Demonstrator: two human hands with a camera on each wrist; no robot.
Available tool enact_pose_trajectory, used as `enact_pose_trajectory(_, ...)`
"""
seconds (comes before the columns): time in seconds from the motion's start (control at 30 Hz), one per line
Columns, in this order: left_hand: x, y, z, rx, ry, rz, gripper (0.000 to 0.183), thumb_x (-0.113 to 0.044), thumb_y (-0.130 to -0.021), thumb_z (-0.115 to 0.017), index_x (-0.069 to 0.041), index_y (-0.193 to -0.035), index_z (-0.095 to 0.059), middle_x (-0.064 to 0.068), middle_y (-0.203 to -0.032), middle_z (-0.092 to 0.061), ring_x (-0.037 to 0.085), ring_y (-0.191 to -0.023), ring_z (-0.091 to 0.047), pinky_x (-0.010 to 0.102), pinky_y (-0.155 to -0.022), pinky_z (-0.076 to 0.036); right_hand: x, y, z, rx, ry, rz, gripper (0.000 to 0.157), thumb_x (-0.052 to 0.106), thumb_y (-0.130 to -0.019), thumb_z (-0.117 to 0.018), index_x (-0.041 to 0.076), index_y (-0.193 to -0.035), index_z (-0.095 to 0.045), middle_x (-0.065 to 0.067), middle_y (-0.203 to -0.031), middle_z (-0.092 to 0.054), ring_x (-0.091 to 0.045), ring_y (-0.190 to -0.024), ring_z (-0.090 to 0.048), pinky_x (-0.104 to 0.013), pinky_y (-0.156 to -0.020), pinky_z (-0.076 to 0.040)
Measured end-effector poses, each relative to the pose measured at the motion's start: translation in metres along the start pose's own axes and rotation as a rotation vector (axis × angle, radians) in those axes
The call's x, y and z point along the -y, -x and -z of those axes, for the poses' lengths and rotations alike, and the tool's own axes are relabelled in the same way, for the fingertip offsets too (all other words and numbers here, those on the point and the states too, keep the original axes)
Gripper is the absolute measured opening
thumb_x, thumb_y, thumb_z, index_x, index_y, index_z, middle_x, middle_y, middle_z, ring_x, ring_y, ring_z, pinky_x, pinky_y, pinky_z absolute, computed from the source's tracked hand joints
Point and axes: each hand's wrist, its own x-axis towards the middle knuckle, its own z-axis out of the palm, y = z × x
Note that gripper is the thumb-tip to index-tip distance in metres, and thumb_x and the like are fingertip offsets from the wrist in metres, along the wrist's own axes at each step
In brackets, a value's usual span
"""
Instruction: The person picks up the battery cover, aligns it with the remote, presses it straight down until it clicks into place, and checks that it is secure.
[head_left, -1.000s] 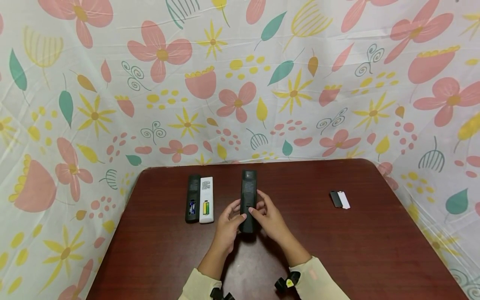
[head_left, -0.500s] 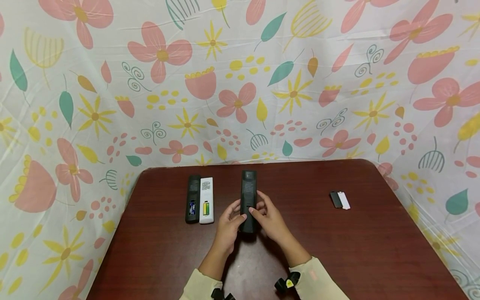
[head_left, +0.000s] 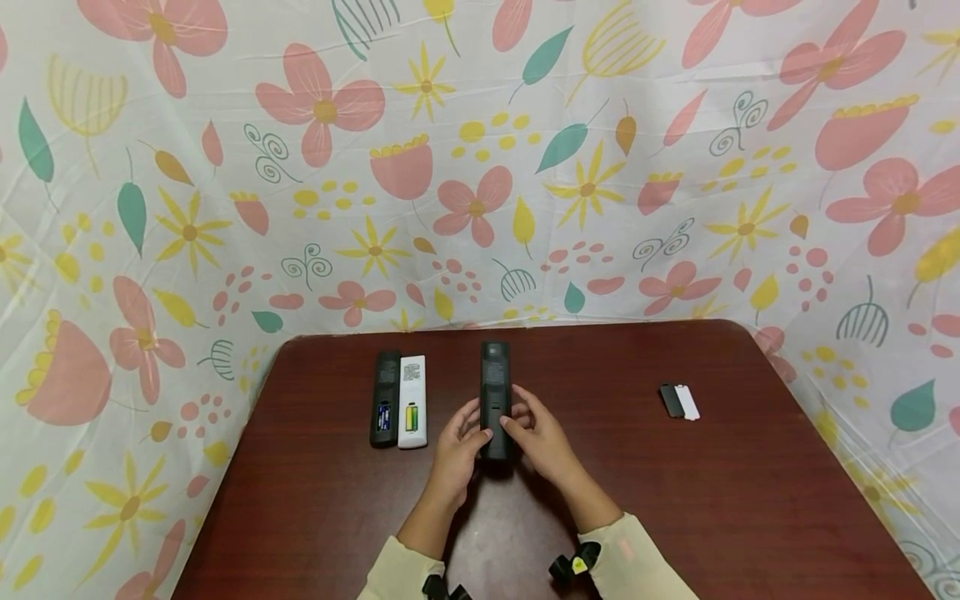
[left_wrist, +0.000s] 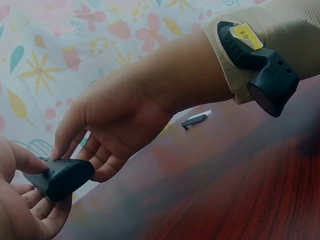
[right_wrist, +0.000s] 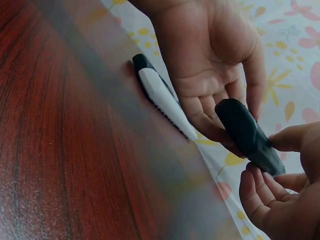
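Both hands hold a black remote control (head_left: 495, 375) above the table, its back turned up and its long side pointing away. My left hand (head_left: 453, 458) grips its lower left side, thumb on the back and fingers curled beneath. On the lower right side, my right hand (head_left: 547, 442) pinches it the same way, the thumb near a small slot. In the left wrist view the end of the remote (left_wrist: 70, 177) faces the camera between both hands. From the right wrist view, the remote (right_wrist: 250, 137) looks tilted. Its button side is hidden.
Left of the hands, a black remote (head_left: 386, 392) with blue batteries (head_left: 384, 415) lies beside a white remote (head_left: 412, 392) with yellow-green batteries (head_left: 412, 416). A black cover (head_left: 671, 401) and a white cover (head_left: 687, 402) lie together at the right. Patterned cloth (head_left: 480, 167) hangs behind the brown table (head_left: 315, 500).
The held remote has tilted and shifted slightly left, and its near end sits a little higher in the head view. The right thumb has moved slightly. Both hands keep their grip.
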Motion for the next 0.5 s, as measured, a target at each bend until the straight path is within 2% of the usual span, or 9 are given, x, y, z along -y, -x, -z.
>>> enact_pose_trajectory(0.27,0.0006,-0.0034,-0.0007,-0.008,0.002,0.011,0.059,-0.006,-0.095,-0.061,-0.011,-0.152,-0.045,0.017,-0.152,-0.050,0.034,-0.140,-0.048,0.032,-0.099,-0.051,-0.0045,-0.0001,0.0020,0.016,-0.031,-0.006,0.063,0.022,-0.098,-0.066,0.016,-0.155,-0.041,-0.019,-0.133,-0.059,-0.023,-0.104,-0.065,-0.030,-0.075,-0.052)
enact_pose_trajectory(0.5,0.0003,-0.0045,-0.0017,-0.016,0.011,0.041,0.059,-0.005,-0.095,-0.060,-0.011,-0.152,-0.044,0.017,-0.151,-0.048,0.030,-0.135,-0.053,0.033,-0.099,-0.051,-0.0073,0.0003,0.0025,0.026,-0.036,-0.018,0.063,0.022,-0.098,-0.066,0.017,-0.155,-0.040,-0.018,-0.138,-0.057,-0.026,-0.108,-0.064,-0.034,-0.082,-0.054)
